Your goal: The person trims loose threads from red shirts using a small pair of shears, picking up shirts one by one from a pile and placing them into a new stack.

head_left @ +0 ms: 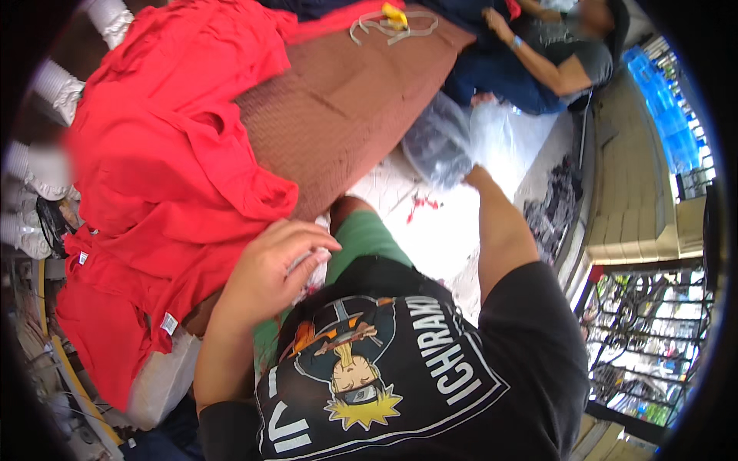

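Observation:
My right arm stretches out to a clear plastic bag [438, 146], and my right hand [476, 177] is closed on its near edge; most of the fingers are hidden. My left hand [286, 253] hovers above my lap, beside a heap of red garments [169, 146]. Its fingers are loosely bent and its thumb stands apart, with nothing plainly held between them. The red garments are piled over a padded brown surface [346, 100], and small white labels [168, 323] show on some of them.
A person [550, 69] sits at the far right by dark cloth. White plastic [507, 138] lies near them. Red scraps [421, 206] dot the pale floor, and dark scraps [555, 203] line the wall. A yellow object with pale strips [395, 17] rests at the far end.

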Motion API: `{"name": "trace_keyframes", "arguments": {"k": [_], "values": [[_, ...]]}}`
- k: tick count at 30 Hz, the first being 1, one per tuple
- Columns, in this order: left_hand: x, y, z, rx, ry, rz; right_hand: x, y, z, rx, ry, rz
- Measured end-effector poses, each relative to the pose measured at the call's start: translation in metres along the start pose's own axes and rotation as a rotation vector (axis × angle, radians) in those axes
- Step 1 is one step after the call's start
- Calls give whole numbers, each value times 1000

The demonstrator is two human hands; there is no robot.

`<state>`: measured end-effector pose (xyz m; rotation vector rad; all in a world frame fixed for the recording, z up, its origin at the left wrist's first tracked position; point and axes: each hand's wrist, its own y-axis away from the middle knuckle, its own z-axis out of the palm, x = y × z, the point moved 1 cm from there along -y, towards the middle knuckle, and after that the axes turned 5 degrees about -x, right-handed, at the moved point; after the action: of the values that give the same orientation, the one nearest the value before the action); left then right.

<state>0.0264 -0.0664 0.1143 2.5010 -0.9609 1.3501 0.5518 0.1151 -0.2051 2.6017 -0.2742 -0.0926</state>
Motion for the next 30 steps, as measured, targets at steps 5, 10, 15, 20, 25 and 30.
{"name": "trace_keyframes", "arguments": {"k": [5,10,15,20,25,30], "values": [[10,-6,7,-81,-35,41,3,-18,18,-25,-26,61],[46,-11,14,-218,107,426,42,-1,6,80,-41,135],[145,-7,45,-247,214,850,-62,55,-58,-139,-65,8],[202,-11,87,148,403,994,-47,57,-70,-91,-183,40],[196,4,79,4,441,1074,-35,31,-72,-280,-84,15],[152,29,19,-159,1155,746,-129,29,-153,-450,-24,-63]]}}
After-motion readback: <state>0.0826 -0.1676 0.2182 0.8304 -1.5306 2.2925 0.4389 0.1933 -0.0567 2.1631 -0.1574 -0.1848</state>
